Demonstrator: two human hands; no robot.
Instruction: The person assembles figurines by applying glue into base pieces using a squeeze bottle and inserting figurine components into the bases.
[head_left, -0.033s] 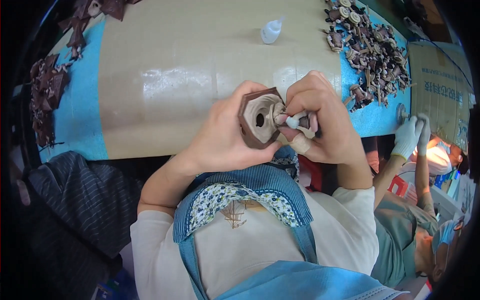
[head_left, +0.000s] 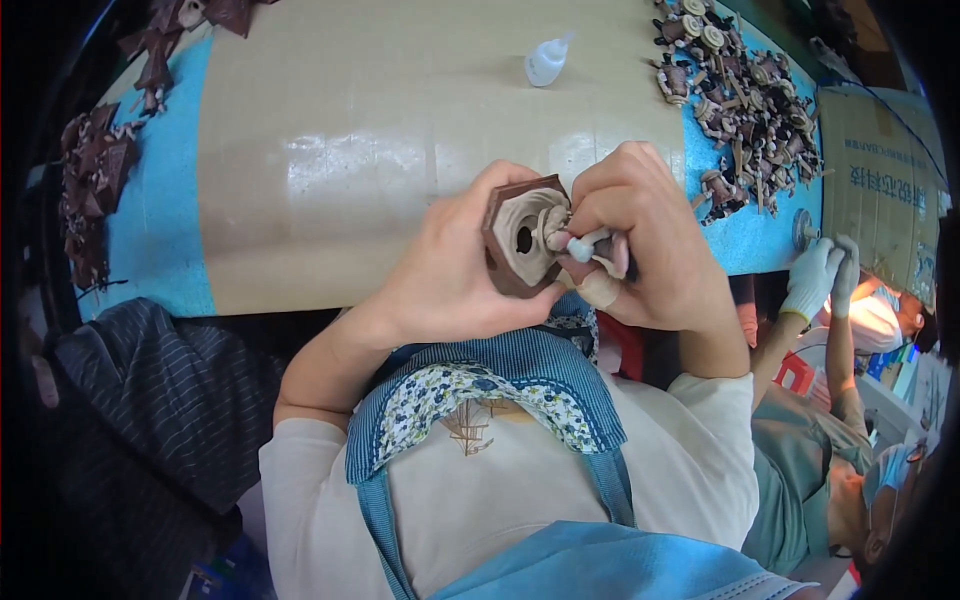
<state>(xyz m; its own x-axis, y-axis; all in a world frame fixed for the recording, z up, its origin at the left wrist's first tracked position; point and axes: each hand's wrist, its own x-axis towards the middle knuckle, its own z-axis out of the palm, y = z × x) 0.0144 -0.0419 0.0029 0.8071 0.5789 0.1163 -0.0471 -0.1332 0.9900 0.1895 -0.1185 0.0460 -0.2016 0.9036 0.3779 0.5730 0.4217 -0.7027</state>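
My left hand (head_left: 450, 260) is wrapped round a brown, angular-rimmed base (head_left: 508, 250) with a beige, ridged inside and a dark hole in its middle. My right hand (head_left: 645, 235) pinches a small painted figurine (head_left: 580, 248) in pink, beige and pale blue tones, held against the right rim of the base. Fingers cover much of the figurine, so its full shape is hidden. A beige wrap (head_left: 598, 288) sits on a digit of my right hand. Both hands are raised in front of my apron (head_left: 480, 385), at the table's near edge.
A white squeeze bottle (head_left: 545, 63) stands at the far middle of the tan tabletop (head_left: 320, 120). Brown angular pieces (head_left: 98, 170) lie at the left, and a heap of small figurines (head_left: 745, 110) at the right. Beyond a cardboard box (head_left: 880, 180), a co-worker's gloved hands (head_left: 820, 275) show.
Almost nothing differs. Both hands have shifted very slightly with the base and the figurine, which stay together in the same grip.
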